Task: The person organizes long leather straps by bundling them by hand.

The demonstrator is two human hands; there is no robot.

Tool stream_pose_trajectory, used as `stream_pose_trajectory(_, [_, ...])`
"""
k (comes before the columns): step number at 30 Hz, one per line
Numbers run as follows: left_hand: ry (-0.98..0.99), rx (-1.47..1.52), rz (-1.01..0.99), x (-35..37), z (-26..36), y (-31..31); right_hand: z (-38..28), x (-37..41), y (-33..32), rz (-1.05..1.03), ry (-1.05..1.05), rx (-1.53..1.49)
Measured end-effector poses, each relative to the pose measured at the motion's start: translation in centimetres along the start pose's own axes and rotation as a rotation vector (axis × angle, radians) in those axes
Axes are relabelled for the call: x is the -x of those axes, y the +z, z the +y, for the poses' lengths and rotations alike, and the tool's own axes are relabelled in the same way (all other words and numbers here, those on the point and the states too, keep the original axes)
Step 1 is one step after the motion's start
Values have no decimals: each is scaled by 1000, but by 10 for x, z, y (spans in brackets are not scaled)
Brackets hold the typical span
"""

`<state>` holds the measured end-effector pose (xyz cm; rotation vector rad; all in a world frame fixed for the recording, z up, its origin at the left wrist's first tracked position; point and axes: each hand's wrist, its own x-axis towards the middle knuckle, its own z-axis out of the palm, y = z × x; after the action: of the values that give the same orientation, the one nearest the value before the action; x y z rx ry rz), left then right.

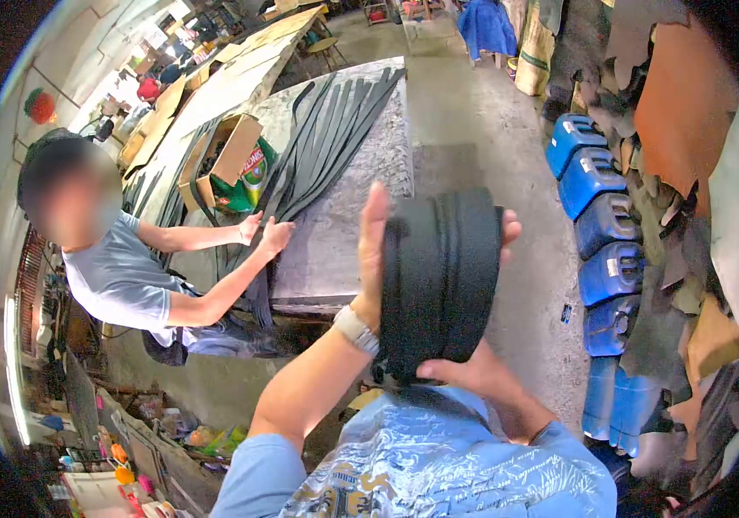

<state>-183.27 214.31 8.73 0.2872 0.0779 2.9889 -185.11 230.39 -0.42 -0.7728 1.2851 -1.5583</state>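
Observation:
A thick roll of wide black strips (443, 276) is held up in front of my chest. My left hand (374, 259), with a pale watch band at the wrist, presses along the roll's left side, its thumb or a finger pointing up. My right hand (473, 363) supports the roll from the lower right, and fingertips show past its upper right edge. Beyond the roll, long dark strips (335, 138) lie fanned over a worktable (326, 268). Another person's hands hold some of these strips at the table's left side.
A person in a grey-blue shirt (128, 268) stands at the left. An open cardboard box (231, 155) is on the table. Blue jerrycans (603, 224) line the floor at the right, beside hanging leather pieces (685, 104). More tables with sheets (240, 65) extend behind.

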Motion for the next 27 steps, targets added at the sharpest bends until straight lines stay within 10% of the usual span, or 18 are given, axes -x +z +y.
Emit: stream_pose_trajectory(27, [-312, -501, 514, -40, -4, -48, -34, 40, -26, 416, -41, -332])
